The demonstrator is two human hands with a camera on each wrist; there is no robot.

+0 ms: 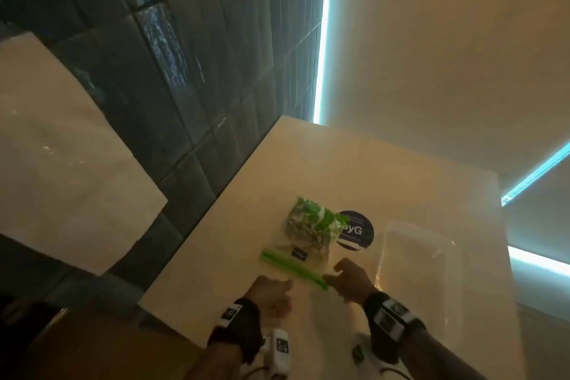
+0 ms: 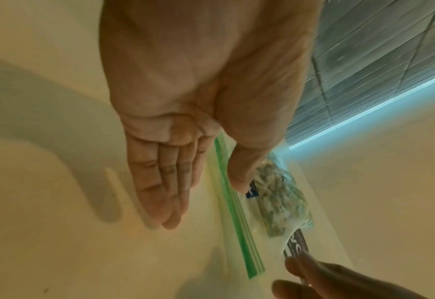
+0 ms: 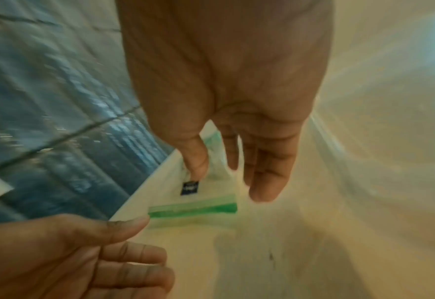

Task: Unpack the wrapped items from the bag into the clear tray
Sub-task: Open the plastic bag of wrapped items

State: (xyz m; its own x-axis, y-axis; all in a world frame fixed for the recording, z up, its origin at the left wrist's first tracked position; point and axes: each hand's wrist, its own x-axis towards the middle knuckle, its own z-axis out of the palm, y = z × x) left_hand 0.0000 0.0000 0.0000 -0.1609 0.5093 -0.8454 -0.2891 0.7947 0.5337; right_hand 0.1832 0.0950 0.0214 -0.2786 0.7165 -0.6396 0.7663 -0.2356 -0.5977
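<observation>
Premises appear to be a shop or café interior. Evidence: dark glazed wall tiles (image 1: 172, 49), cool strip lighting (image 1: 324, 40) along the wall edge, a pale worktop (image 1: 246, 194) bearing a round printed sticker (image 1: 359, 233).

My left hand (image 1: 273, 293) sits at the lower middle of the head view, palm down, fingers (image 2: 160, 188) straight and close together, thumb held a little apart. My right hand (image 1: 350, 281) is just to its right in the frame, fingers (image 3: 264, 174) stretched forward and relaxed, thumb pointing ahead beside them. Neither hand grips anything. Both forearms come up from the bottom edge of the frame, each with a dark wrist strap (image 1: 243, 327) carrying a small white marker.
</observation>
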